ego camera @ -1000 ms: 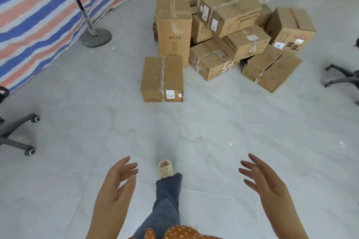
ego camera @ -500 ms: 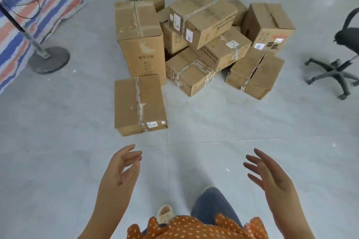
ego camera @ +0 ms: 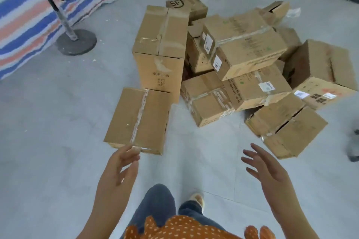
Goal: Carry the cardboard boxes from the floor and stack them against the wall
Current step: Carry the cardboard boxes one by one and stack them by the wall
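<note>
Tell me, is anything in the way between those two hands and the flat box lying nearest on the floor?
Nothing visible. The flat box lies apart from the pile, with only bare floor before it. The left hand already overlaps its near edge in the picture; the right hand hovers open to its right.

head view | looks forward-down | cardboard boxes (ego camera: 223, 75) near, ahead

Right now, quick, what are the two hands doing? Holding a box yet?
Left hand: open, empty, fingers reaching toward the flat box in front.
Right hand: open, empty, fingers spread above the floor.
</note>
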Demonstrator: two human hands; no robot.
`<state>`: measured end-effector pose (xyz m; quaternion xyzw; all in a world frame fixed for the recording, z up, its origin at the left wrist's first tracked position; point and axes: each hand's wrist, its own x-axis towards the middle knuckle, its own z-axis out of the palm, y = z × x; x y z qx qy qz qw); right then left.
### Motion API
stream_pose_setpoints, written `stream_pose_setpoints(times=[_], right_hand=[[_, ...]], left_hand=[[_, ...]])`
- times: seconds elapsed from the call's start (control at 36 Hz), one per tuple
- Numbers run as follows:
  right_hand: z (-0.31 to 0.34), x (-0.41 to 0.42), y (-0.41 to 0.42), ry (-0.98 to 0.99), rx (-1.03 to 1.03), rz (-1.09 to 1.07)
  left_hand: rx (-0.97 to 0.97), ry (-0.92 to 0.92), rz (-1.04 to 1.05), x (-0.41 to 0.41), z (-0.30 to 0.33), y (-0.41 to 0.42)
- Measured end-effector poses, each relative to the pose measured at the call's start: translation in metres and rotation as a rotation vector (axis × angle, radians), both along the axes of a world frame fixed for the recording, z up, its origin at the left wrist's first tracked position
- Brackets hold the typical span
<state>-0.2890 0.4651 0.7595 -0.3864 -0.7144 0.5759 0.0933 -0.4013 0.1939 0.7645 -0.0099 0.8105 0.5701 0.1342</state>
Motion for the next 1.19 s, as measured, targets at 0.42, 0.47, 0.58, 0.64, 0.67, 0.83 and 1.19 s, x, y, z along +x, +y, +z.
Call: stream_pose_setpoints(times=[0.42, 0.47, 0.58, 0.64, 0.67, 0.83, 1.19], right_hand=[[-0.009, -0.268, 0.058, -0.083, 0.055, 0.46], [-0.008, -0.301, 0.059, -0.106, 0.108, 0.562], [-0.025, -0.363, 0.061, -0.19, 0.141, 0.694], [-0.042, -0.393, 0.056, -0.233, 0.127, 0.761], [-0.056, -0.408, 0.053, -0.265, 0.106, 0.795], [-0.157, -0.503, 0.028, -0.511, -0.006, 0.912], [-0.457, -0.656, 0.014, -0.756, 0.39, 1.385]], left_hand=[[-0.035, -0.056, 0.357, -0.162, -0.038, 0.047], [-0.025, -0.075, 0.405, -0.182, -0.041, 0.047], [-0.022, -0.158, 0.503, -0.207, -0.064, 0.042], [-0.034, -0.223, 0.557, -0.218, -0.084, 0.038], [-0.046, -0.256, 0.58, -0.224, -0.096, 0.036], [-0.104, -0.446, 0.716, -0.26, -0.173, 0.026], [-0.054, -1.025, 0.951, -0.319, -0.473, 0.074]])
